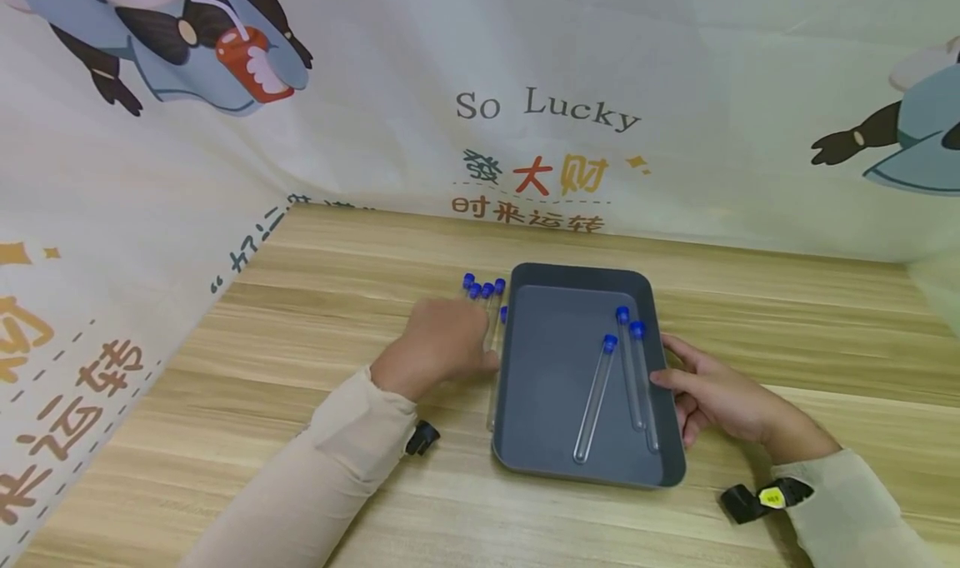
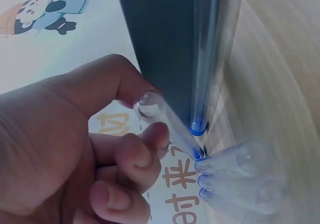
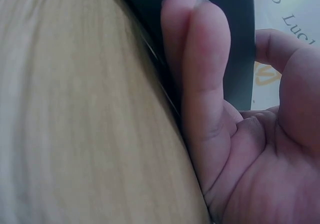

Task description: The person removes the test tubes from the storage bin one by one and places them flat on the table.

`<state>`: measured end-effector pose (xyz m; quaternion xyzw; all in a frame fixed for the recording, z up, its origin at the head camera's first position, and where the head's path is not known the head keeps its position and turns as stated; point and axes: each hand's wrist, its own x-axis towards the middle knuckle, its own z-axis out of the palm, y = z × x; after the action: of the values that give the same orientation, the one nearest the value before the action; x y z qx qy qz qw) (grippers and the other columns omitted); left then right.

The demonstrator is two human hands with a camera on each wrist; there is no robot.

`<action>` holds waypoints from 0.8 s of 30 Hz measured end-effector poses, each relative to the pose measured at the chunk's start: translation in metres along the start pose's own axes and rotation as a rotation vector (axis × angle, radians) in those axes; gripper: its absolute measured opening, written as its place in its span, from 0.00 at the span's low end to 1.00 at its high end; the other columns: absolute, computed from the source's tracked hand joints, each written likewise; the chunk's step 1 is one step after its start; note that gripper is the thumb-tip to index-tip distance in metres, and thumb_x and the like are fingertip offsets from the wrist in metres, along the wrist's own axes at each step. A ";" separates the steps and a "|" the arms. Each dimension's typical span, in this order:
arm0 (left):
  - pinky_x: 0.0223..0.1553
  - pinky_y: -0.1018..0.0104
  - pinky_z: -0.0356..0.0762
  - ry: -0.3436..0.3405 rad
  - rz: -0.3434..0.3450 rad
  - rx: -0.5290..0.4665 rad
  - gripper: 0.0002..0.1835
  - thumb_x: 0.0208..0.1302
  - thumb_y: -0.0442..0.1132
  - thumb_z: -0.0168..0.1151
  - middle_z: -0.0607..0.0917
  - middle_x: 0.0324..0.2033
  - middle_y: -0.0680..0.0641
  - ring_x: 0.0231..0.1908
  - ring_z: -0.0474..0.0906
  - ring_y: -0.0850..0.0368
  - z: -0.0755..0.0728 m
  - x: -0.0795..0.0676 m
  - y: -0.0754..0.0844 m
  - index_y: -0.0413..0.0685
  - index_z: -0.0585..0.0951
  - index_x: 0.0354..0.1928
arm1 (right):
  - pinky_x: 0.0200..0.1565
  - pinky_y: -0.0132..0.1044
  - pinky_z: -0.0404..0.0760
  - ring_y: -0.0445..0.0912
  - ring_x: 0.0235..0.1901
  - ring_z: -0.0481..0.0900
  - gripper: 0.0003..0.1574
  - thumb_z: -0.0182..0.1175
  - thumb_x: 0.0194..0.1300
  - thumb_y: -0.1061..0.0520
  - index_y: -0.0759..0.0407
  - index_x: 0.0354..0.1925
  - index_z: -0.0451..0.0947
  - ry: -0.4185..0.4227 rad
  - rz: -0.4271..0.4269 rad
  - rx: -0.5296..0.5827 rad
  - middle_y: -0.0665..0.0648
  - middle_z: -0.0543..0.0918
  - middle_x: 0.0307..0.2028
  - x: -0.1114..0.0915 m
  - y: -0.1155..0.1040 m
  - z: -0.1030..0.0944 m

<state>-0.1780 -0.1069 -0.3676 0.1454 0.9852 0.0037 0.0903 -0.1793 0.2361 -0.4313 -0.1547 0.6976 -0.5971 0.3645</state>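
One tube (image 2: 179, 134) — lengthwise up the head view's middle — is just left of the tray (image 1: 551, 385), pinched by the nearer left hand (image 1: 442, 343); the right hand (image 1: 723, 401) grips the tray's right wall.

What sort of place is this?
Probably an improvised tabletop workspace, not clearly a lab: a light wood-grain tabletop, a pale printed backdrop sheet reading "So Lucky", and clear blue-capped tubes in a dark grey rectangular tray. The wider room is out of view.

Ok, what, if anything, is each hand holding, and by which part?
Left hand: a tube, seemingly near its rounded end. Right hand: the grey tray, by its right wall.
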 end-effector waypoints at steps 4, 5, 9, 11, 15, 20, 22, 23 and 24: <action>0.21 0.62 0.68 0.023 0.002 0.001 0.25 0.59 0.57 0.66 0.67 0.16 0.54 0.19 0.66 0.59 -0.002 -0.001 0.002 0.54 0.66 0.15 | 0.24 0.36 0.83 0.40 0.19 0.83 0.50 0.45 0.78 0.55 0.57 0.78 0.22 0.002 0.003 -0.001 0.52 0.85 0.23 -0.001 0.000 -0.001; 0.21 0.62 0.68 0.024 0.001 -0.001 0.25 0.59 0.57 0.66 0.68 0.16 0.54 0.19 0.66 0.59 -0.002 -0.001 0.002 0.54 0.66 0.15 | 0.24 0.36 0.83 0.40 0.19 0.83 0.50 0.45 0.78 0.55 0.57 0.78 0.22 0.001 0.002 -0.001 0.52 0.85 0.23 -0.001 0.000 -0.001; 0.25 0.60 0.71 0.011 -0.001 0.003 0.25 0.58 0.58 0.67 0.71 0.19 0.53 0.22 0.69 0.58 -0.001 -0.001 0.003 0.54 0.67 0.15 | 0.24 0.36 0.83 0.40 0.19 0.83 0.49 0.45 0.78 0.55 0.57 0.78 0.22 -0.002 -0.002 0.001 0.51 0.86 0.23 -0.001 0.000 -0.001; 0.28 0.57 0.73 0.004 -0.002 0.004 0.25 0.58 0.58 0.68 0.74 0.21 0.52 0.24 0.71 0.56 -0.001 -0.001 0.003 0.53 0.69 0.16 | 0.24 0.36 0.83 0.40 0.19 0.83 0.49 0.45 0.78 0.55 0.58 0.78 0.22 -0.002 -0.002 0.002 0.51 0.86 0.23 -0.001 -0.001 -0.001; 0.33 0.53 0.77 0.001 -0.001 0.031 0.25 0.59 0.61 0.66 0.77 0.26 0.50 0.28 0.74 0.55 0.002 0.000 0.003 0.52 0.72 0.18 | 0.24 0.36 0.83 0.40 0.19 0.83 0.50 0.45 0.78 0.56 0.58 0.78 0.21 -0.003 -0.003 0.002 0.51 0.86 0.23 -0.001 0.000 -0.001; 0.36 0.50 0.78 -0.006 0.004 0.049 0.26 0.59 0.61 0.66 0.76 0.22 0.51 0.26 0.72 0.56 0.006 0.001 0.004 0.52 0.71 0.17 | 0.24 0.36 0.83 0.40 0.19 0.83 0.49 0.45 0.78 0.56 0.58 0.78 0.22 -0.005 -0.006 0.003 0.51 0.86 0.23 0.000 0.001 -0.001; 0.37 0.49 0.78 -0.011 0.009 0.046 0.25 0.59 0.59 0.66 0.75 0.20 0.51 0.24 0.72 0.56 0.007 0.001 0.004 0.52 0.70 0.16 | 0.24 0.36 0.83 0.40 0.19 0.83 0.49 0.45 0.78 0.56 0.58 0.78 0.22 -0.005 -0.006 0.003 0.51 0.86 0.23 0.000 0.001 -0.001; 0.37 0.48 0.79 -0.012 0.012 0.048 0.25 0.59 0.58 0.66 0.75 0.19 0.51 0.24 0.72 0.56 0.008 0.002 0.004 0.52 0.70 0.16 | 0.24 0.36 0.83 0.40 0.19 0.83 0.49 0.45 0.78 0.56 0.58 0.78 0.22 -0.004 -0.006 0.004 0.51 0.86 0.23 0.000 0.001 -0.001; 0.38 0.48 0.79 -0.008 0.014 0.050 0.24 0.59 0.57 0.67 0.75 0.19 0.51 0.24 0.72 0.55 0.009 0.002 0.004 0.52 0.70 0.16 | 0.24 0.36 0.83 0.40 0.19 0.83 0.49 0.45 0.78 0.56 0.58 0.78 0.22 -0.004 -0.004 0.004 0.52 0.86 0.23 0.000 0.000 -0.001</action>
<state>-0.1771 -0.1028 -0.3768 0.1546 0.9836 -0.0209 0.0907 -0.1794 0.2369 -0.4315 -0.1566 0.6953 -0.5991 0.3648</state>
